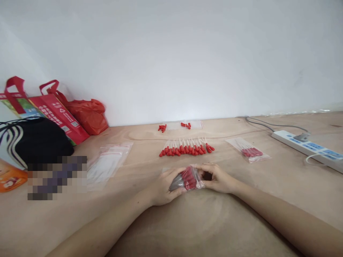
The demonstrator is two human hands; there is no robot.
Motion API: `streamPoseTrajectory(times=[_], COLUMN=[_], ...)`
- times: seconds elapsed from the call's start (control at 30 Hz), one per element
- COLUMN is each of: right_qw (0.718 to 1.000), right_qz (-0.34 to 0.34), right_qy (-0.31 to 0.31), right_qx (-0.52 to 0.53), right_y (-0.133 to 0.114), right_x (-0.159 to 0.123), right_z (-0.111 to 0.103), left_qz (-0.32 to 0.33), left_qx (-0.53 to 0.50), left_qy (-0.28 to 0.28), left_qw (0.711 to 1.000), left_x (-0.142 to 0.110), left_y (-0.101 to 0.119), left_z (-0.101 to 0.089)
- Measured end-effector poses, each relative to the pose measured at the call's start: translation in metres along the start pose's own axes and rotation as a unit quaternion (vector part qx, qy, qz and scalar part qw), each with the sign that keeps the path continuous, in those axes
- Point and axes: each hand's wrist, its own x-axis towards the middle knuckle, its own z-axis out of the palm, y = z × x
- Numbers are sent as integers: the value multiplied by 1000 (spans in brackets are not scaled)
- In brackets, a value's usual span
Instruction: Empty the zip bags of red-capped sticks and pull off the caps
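Observation:
Between my two hands is a clear plastic bag (pixel 189 177) with red-tipped sticks inside, held just above the table. My left hand (pixel 167 187) grips its left side, fingers over the top and thumb below. At its right end, my right hand (pixel 215 177) pinches the plastic with fingers and thumb. Beyond my hands lies a row of loose white sticks with red tips (pixel 184 150), tips toward me. To the right rests another clear bag (pixel 252 152) with red-tipped sticks in it. A stack of flat clear zip bags (pixel 108 162) lies on the left.
Near the wall lie two small groups of red-tipped sticks (pixel 185 125). A white power strip (pixel 308 146) with cables stands at the right. Along the left are red shopping bags (pixel 60 116), a black drawstring bag (pixel 40 141) and an orange packet (pixel 12 176).

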Motion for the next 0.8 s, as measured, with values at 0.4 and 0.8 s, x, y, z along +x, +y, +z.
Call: streamPoseTrajectory(times=[0.4, 0.8], right_qw=[997, 982], right_qz=[62, 134], right_qy=[-30, -91], right_qx=[-31, 96], right_y=[-17, -17], right_x=[8, 7], right_z=[-2, 1], left_qz=[28, 27], left_qx=[-9, -18], left_qy=[5, -6], left_qw=[1000, 999], left_x=[2, 1], left_y=[-1, 0], left_z=[3, 2])
